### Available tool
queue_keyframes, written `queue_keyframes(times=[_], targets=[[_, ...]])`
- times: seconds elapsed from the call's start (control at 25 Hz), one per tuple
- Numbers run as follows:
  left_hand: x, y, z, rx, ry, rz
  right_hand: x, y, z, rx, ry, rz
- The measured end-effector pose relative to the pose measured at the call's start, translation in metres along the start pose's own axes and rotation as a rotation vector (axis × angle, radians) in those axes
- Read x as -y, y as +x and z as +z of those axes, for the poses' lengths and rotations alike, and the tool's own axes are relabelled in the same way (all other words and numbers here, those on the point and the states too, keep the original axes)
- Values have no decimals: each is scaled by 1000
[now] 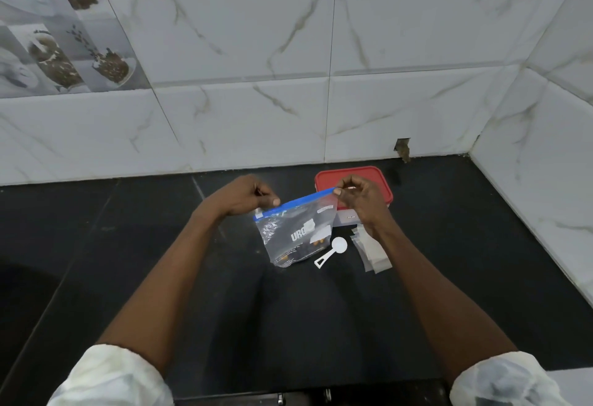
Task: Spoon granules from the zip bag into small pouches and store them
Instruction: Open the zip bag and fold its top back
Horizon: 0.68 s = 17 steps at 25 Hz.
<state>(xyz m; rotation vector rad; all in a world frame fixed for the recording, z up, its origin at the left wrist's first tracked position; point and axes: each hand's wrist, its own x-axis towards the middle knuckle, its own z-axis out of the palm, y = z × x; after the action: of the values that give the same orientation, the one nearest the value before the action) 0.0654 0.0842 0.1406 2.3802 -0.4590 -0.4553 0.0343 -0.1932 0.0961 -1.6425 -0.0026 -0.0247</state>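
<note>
Zip bag (288, 238) is held up over the black counter (160, 245), hanging from its blue zip strip (298, 203), which runs slanted, higher toward the right.

Left hand (247, 197): thumb and curled fingers pinch the strip's left end, at 10 o'clock of the bag's middle. Right hand (359, 200): fingertips pinch the right end, at 2 o'clock. We read the two-ended hold as stretching the strip taut so the mouth can be worked. The view is too poor to tell whether the seal is parted or closed.

Few granules show; some orange-brown bits (317, 240) low in the bag may be them.

White spoon (333, 250) lies flat on the counter at 4 o'clock of the bag, just beside its lower edge, untouched, handy for the right hand once the bag is open.

Small clear pouches (372, 251) lie stacked loosely at 3 o'clock, past the spoon, under the right wrist, seemingly unfilled.

Red-lidded container (324, 181) stands at 1 o'clock, behind the right hand, lid on; likely the store. We judge scooping not begun.
</note>
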Motion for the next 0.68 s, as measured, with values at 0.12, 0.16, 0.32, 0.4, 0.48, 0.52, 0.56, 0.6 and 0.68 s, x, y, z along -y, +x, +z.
queue_keyframes(times=[0.12, 0.16, 0.32, 0.4, 0.48, 0.52, 0.56, 0.6, 0.68], targets=[[-19, 13, 12, 96, -97, -6, 3, 3, 15, 53, -9, -31], [-23, 16, 18, 113, -125, -43, 2, 4, 21, 27, -30, -47], [-33, 14, 28, 54, -335, -204, -4, -1, 36, -326, -284, -15], [-31, 13, 32, 30, -393, -221, -3, -9, 45, -266, -263, 135], [-31, 13, 37, 22, -401, -222, 1, -15, 55, -160, -155, 266], [-32, 13, 40, 18, -406, -226, 3, -16, 58, -142, -103, 295], [-32, 14, 40, 7, -409, -235, 5, -16, 60, -135, -49, 313], [-32, 14, 41, -13, -401, -244, 8, -17, 61, -126, 2, 324], [-30, 14, 39, -54, -374, -248, 9, -17, 58, -102, 84, 335]])
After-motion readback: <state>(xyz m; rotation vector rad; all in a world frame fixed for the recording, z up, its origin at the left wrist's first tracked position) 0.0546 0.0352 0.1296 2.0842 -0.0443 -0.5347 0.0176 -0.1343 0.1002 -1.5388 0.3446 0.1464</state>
